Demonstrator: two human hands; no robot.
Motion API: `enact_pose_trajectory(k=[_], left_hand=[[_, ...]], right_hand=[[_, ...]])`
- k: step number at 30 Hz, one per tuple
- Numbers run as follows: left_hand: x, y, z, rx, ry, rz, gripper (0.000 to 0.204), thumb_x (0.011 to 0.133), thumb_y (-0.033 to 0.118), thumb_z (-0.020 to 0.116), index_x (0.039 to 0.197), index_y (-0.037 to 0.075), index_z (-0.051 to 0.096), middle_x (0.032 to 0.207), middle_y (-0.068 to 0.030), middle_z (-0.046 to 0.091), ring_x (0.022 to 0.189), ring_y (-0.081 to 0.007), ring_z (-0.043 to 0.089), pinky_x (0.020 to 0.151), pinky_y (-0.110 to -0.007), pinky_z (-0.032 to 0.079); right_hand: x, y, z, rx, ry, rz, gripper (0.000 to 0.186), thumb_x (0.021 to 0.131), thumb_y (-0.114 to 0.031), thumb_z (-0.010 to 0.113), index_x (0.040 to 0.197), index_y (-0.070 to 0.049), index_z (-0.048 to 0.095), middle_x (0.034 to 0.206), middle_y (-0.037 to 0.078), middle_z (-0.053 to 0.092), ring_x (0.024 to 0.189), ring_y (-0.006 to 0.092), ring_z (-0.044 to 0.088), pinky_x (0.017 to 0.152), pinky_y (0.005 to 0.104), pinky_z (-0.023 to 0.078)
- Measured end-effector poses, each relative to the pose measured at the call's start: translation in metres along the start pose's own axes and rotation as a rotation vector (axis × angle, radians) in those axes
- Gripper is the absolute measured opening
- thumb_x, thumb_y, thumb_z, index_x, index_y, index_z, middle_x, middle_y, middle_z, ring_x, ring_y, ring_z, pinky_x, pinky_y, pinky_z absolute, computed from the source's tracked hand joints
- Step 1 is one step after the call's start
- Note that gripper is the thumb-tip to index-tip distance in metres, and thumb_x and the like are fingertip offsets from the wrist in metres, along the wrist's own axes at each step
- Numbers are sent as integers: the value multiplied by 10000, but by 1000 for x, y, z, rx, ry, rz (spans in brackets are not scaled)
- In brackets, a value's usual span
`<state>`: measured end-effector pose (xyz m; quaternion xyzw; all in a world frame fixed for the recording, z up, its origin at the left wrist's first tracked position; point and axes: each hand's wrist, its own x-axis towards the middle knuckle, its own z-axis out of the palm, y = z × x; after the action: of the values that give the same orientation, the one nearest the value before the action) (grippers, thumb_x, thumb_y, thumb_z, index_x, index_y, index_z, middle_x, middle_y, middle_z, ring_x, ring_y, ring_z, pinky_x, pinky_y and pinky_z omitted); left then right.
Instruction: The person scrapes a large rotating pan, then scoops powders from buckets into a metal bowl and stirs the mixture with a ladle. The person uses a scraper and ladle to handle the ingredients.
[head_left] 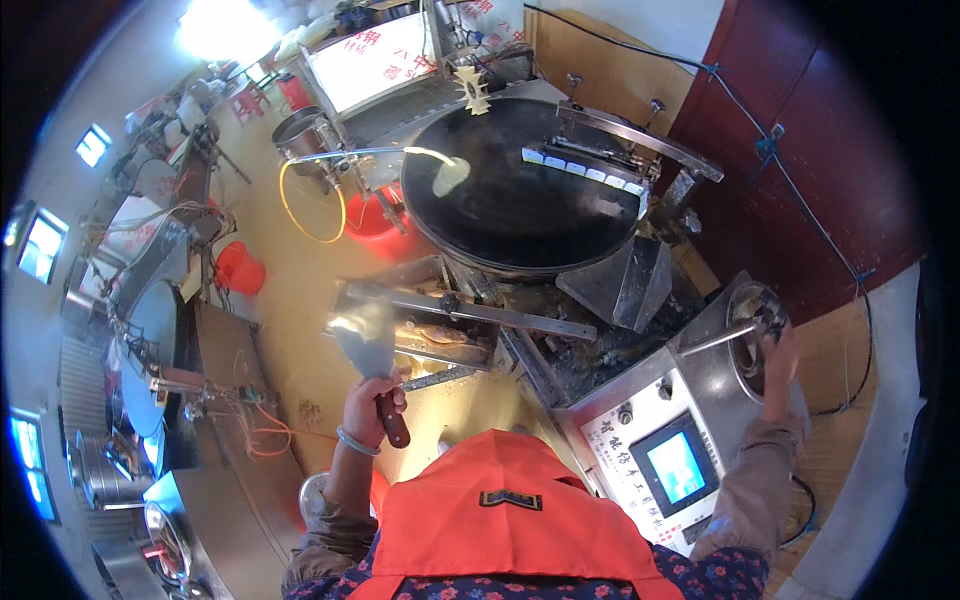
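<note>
My left hand [370, 410] grips a metal scraper [362, 338] by its dark wooden handle, its broad blade upright over a steel frame. My right hand [778, 362] is at a round steel container [744, 362] on the right side of the machine, closed on a dark object that I cannot make out. A thin steel bar crosses that container. Below it is a control panel [625, 455] with knobs and a lit screen. Ahead of me, a large round black griddle [510, 205] has a pale patch [450, 177] at the end of a hose and a row of white blocks [580, 171].
Red buckets [240, 266] stand on the yellow floor [280, 320] to the left. A second machine with a round plate [155, 360] lines the left wall. A maroon door [800, 200] with a black cable across it is at right. A lit white panel [370, 60] is behind the griddle.
</note>
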<state>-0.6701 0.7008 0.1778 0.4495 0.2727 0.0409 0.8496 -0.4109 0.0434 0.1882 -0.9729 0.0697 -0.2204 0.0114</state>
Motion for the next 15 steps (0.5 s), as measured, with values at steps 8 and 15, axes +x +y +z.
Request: enact_pose_trajectory(k=[8, 15], left_hand=[[-9, -17, 31, -6, 16, -11, 140, 741, 49, 461, 828, -13, 551, 954, -152, 595, 561, -153, 514, 520, -276, 440], [0, -19, 30, -8, 44, 7, 146, 740, 53, 462, 830, -21, 549, 936, -143, 597, 568, -152, 517, 511, -275, 437]], right_hand=[[-20, 6, 40, 40, -247, -91, 466, 715, -120, 671, 1151, -63, 518, 1104, 170, 561, 1012, 341, 541, 861, 420, 428], [-42, -25, -12, 207, -130, 41, 293, 799, -199, 615, 1047, -52, 569, 961, 140, 599, 920, 301, 572, 790, 400, 450]])
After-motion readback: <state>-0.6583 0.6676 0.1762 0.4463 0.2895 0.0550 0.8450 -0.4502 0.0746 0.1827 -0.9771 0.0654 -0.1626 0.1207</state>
